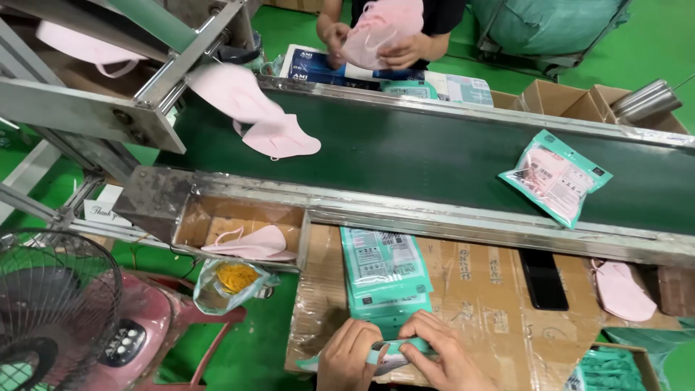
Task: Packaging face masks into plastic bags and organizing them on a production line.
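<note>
Both your hands, left [350, 355] and right [443, 356], pinch the flat teal plastic pouch [394, 351] below the teal pouch stack [385, 271]; uneven grip could crease it.

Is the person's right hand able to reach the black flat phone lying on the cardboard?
Probably yes. The right hand is busy holding a teal flat pouch together with the left hand, but the black phone lies uncovered on the cardboard nearby, nothing between.
</note>
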